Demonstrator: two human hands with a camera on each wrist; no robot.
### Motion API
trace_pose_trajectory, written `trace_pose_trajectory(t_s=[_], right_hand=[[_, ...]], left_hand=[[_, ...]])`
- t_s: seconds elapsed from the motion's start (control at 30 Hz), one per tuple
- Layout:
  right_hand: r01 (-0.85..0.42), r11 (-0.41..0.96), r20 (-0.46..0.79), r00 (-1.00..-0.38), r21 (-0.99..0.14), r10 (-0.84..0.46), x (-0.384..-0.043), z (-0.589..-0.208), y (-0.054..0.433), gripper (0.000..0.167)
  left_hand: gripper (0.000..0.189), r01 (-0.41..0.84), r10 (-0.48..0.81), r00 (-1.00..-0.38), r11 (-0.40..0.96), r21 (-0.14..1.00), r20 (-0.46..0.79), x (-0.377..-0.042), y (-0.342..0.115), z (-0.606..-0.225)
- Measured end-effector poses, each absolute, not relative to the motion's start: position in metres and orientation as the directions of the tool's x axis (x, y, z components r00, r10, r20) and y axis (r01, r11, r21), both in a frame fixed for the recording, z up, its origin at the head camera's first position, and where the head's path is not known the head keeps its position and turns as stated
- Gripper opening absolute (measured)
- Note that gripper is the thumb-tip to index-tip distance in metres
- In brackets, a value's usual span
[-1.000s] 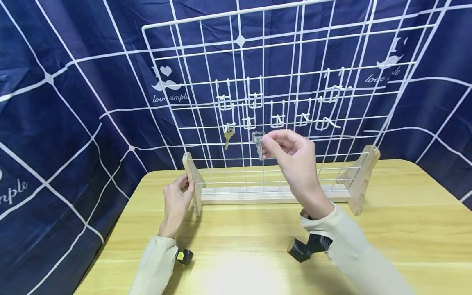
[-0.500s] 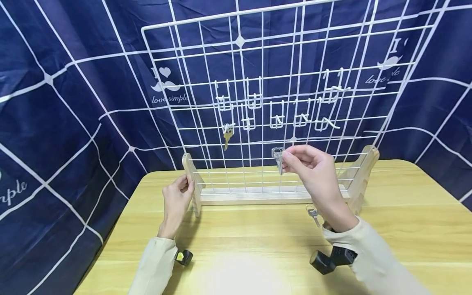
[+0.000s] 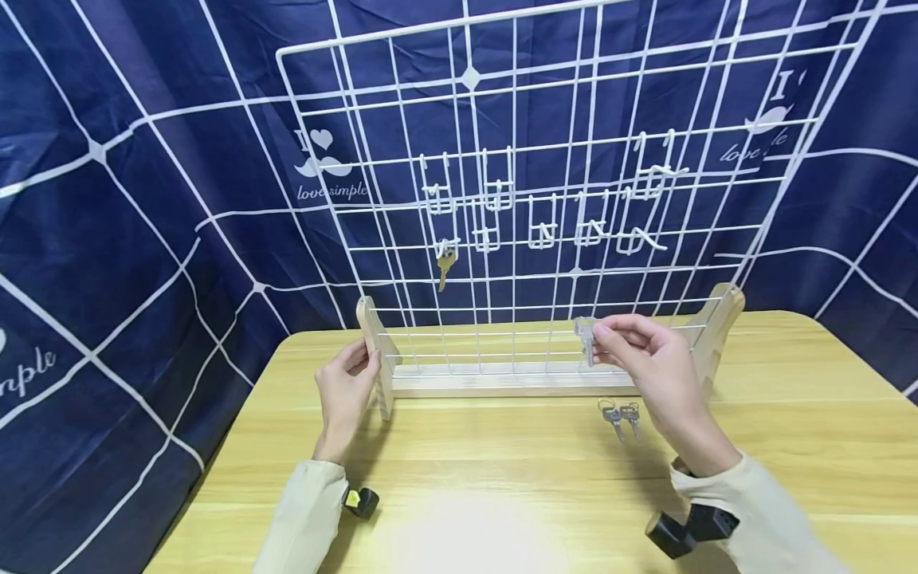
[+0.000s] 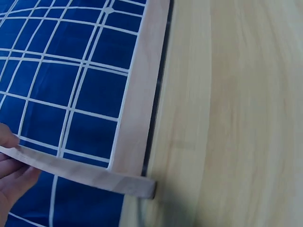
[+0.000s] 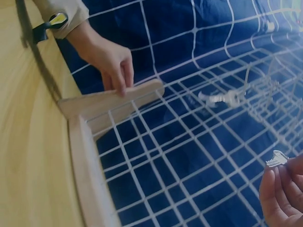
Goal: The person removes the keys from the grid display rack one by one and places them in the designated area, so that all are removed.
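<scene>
My right hand (image 3: 656, 375) pinches a silver key (image 3: 585, 339) between thumb and fingers, in front of the lower part of the white wire grid (image 3: 513, 279). In the right wrist view the same key (image 5: 277, 159) sticks out from the fingertips. My left hand (image 3: 346, 391) grips the left wooden side piece (image 3: 374, 343) of the grid's stand, thumb on one face and fingers on the other in the left wrist view. A brass key (image 3: 445, 269) hangs from a white hook at the grid's left. Two silver keys (image 3: 620, 418) with a ring lie on the table below my right hand.
Several white hooks (image 3: 543, 231) hang across the middle of the grid. The stand's right wooden side piece (image 3: 719, 319) is partly behind my right hand. A dark blue curtain (image 3: 179, 335) with white lines surrounds the wooden table (image 3: 459, 462).
My right hand has moved right and down with the key, away from the hooks, uncovering the two keys on the table. My left hand stays on the wooden side piece.
</scene>
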State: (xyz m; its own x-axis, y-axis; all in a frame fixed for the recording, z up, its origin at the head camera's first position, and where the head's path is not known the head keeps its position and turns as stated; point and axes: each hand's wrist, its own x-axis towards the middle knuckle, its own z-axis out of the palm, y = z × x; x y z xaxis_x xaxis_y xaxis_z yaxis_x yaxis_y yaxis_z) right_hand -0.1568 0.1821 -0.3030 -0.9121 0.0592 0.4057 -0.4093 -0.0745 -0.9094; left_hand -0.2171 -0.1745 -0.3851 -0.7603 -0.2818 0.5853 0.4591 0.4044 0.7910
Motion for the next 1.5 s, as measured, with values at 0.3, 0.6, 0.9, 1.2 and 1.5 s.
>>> trace_pose_trajectory(t_s=[0.3, 0.6, 0.9, 1.2, 1.5], right_hand=[[-0.359, -0.169, 0.358, -0.933, -0.918, 0.039, -0.154, -0.330, 0.210, 0.016], [-0.342, -0.226, 0.334, -0.940, -0.912, 0.073, -0.150, -0.352, 0.242, 0.019], [-0.220, -0.072, 0.210, -0.970, -0.973, 0.123, -0.166, -0.403, 0.298, 0.010], [-0.154, -0.163, 0.141, -0.986, -0.975, 0.084, -0.161, -0.407, 0.303, 0.016], [-0.025, -0.089, 0.017, -0.996, -0.996, 0.085, -0.153, -0.402, 0.300, 0.020]], left_hand=[[0.027, 0.537, -0.387, -0.697, 0.276, 0.797, 0.603, -0.209, -0.164, -0.382], [0.029, 0.551, -0.398, -0.680, 0.276, 0.788, 0.615, -0.203, -0.157, -0.379], [0.031, 0.544, -0.420, -0.689, 0.238, 0.805, 0.590, -0.221, -0.166, -0.404], [0.030, 0.556, -0.407, -0.683, 0.248, 0.793, 0.607, -0.219, -0.167, -0.405], [0.031, 0.554, -0.401, -0.686, 0.252, 0.793, 0.607, -0.220, -0.168, -0.404]])
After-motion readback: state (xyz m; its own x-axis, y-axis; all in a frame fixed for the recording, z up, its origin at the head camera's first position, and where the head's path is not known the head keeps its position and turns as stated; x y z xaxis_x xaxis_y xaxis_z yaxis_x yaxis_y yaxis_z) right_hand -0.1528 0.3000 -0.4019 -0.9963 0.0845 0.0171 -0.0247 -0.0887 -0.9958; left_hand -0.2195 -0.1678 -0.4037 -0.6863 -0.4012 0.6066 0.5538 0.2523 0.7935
